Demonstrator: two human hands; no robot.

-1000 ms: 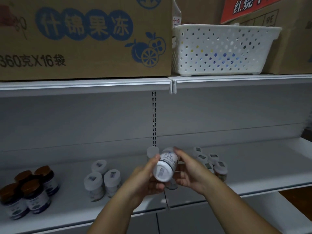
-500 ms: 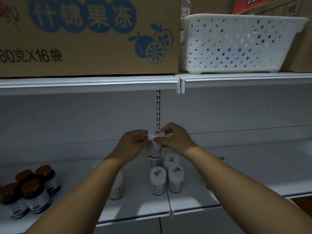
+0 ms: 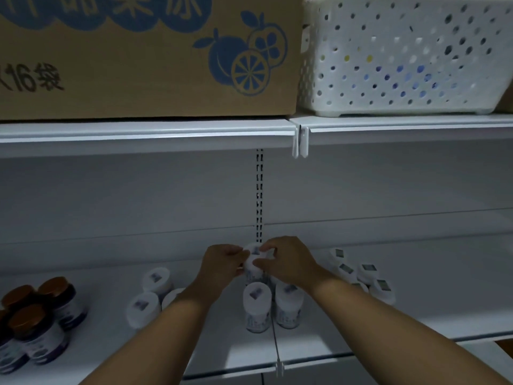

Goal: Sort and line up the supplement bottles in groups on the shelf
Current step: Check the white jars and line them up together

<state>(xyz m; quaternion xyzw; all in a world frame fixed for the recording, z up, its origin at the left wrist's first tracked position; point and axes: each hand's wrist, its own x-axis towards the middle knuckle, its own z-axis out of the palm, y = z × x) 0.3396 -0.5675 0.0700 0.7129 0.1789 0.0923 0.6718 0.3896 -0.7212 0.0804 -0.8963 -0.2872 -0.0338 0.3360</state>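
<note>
Both hands meet at the back of the white shelf (image 3: 416, 309) on a white-capped supplement bottle (image 3: 254, 259). My left hand (image 3: 222, 263) grips its cap from the left and my right hand (image 3: 288, 259) pinches it from the right. Two more white-capped bottles (image 3: 256, 307) (image 3: 288, 304) stand just in front of it. A group of three white-capped bottles (image 3: 144, 308) stands to the left, partly behind my left forearm. Several white-capped bottles (image 3: 366, 273) stand to the right. Brown-capped dark bottles (image 3: 36, 326) cluster at the far left.
The upper shelf (image 3: 144, 133) hangs low overhead, carrying a cardboard box (image 3: 138, 56) and a white perforated basket (image 3: 402, 56). A slotted upright (image 3: 259, 195) runs down the back panel behind my hands. A divider clip (image 3: 279, 366) marks the shelf's front edge.
The camera moved closer and tilted up. The held bottle went from raised above the shelf to low at the back, behind the two front bottles, with both hands still on its cap.
</note>
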